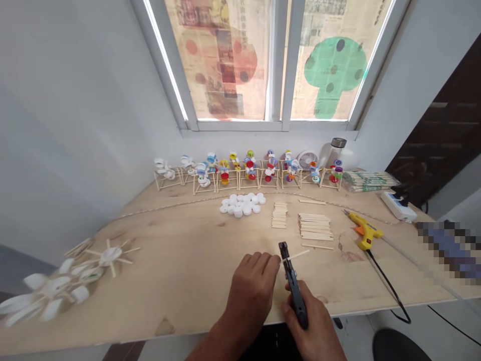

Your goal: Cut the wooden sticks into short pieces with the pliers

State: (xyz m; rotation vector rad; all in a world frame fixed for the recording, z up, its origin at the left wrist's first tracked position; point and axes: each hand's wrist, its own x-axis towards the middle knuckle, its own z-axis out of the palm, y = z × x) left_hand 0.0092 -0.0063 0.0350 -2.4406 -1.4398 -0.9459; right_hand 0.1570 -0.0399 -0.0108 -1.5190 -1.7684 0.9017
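Note:
My right hand (314,321) is wrapped around the black handles of a pair of pliers (293,288), which point away from me over the table's front part. A thin wooden stick (300,254) crosses the pliers near their jaws, its free end reaching to the right. At the stick's left end, my left hand (251,286) is closed on it, fingertips beside the jaws. Beyond the pliers lie a stack of short cut sticks (279,216) and a bundle of longer sticks (315,226). A single stick (317,246) rests in front of that bundle.
White bottle caps (240,204) are heaped mid-table. Several small stick-and-cap wheel models (250,173) line the back. A yellow glue gun (364,230) and power strip (399,206) are at right. White-bladed wheels (56,288) lie at left.

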